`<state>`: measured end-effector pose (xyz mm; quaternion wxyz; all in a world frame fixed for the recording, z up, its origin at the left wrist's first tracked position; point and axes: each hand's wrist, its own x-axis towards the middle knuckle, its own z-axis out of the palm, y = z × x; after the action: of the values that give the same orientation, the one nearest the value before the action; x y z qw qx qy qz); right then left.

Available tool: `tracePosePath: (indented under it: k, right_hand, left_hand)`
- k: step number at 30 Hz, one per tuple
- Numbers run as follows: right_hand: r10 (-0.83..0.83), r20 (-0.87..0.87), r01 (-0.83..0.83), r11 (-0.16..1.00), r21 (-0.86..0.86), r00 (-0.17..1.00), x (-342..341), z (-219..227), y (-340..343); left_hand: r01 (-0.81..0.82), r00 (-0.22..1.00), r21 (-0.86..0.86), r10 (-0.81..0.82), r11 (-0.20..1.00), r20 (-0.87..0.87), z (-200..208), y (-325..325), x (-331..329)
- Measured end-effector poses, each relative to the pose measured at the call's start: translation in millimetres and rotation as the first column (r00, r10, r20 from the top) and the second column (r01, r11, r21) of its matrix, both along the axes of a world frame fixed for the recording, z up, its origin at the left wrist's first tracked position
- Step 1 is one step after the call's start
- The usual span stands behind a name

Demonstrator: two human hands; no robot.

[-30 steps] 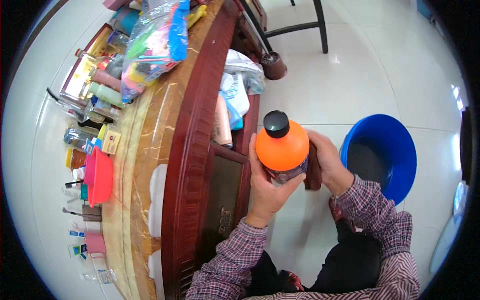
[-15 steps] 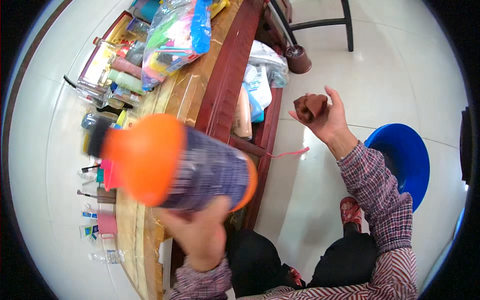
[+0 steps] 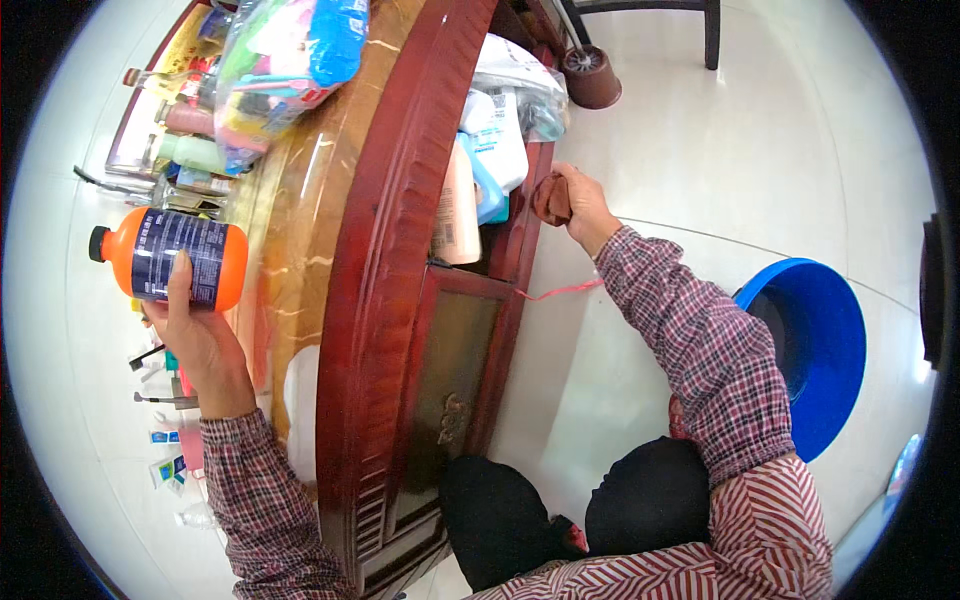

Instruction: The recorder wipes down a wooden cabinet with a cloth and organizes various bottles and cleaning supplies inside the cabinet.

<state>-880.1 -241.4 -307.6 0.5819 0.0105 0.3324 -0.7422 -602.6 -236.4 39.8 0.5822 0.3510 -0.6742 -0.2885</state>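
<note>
Your left hand [image 3: 205, 350] and the orange bottle [image 3: 160, 248] it grips cover part of the jars and tubes along the counter [image 3: 305, 235], so those are hard to identify. Your fingers behind the bottle are mostly hidden; only the thumb shows clearly, lying across its dark blue label. In your right hand [image 3: 588, 207], some fingers are hidden where they close around a bunched brown cloth [image 3: 552, 200]. The clear plastic bag [image 3: 285, 75] of colourful items is cut off at the top, as is a black-legged stool [image 3: 712, 35]. Your right sleeve covers part of the blue bucket [image 3: 840, 360], whose dark inside is difficult to read.

The bottle is at the far left, over the counter's wall side, its black cap pointing left like the tops of the bottles nearby. Whether its base touches anything is unclear. It is well apart from your right hand, which holds the cloth beyond the other side of the red-brown cabinet [image 3: 350, 260], just beside the shelf opening with a peach bottle [image 3: 458, 212] and a white bottle [image 3: 503, 145].
</note>
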Motion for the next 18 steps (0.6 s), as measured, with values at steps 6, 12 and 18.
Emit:
tracePosePath:
  k: [6, 12, 18]
  right_hand:
    - [-0.117, 0.000, 0.117, 0.991, 0.062, 0.993, -16, -51, -35]
    - [-0.105, -0.358, 0.152, 0.982, 0.107, 0.928, 11, -101, -65]
    - [0.216, -0.809, 0.041, 0.958, 0.283, 0.546, 74, -61, 0]
  left_hand:
    - [-0.046, 0.997, 0.009, 0.045, 0.999, 0.059, -18, -37, 3]
    - [-0.029, 0.993, -0.028, 0.032, 0.999, 0.113, -29, -45, -7]
    - [-0.068, 0.990, -0.040, 0.072, 0.997, 0.123, -25, -44, 2]
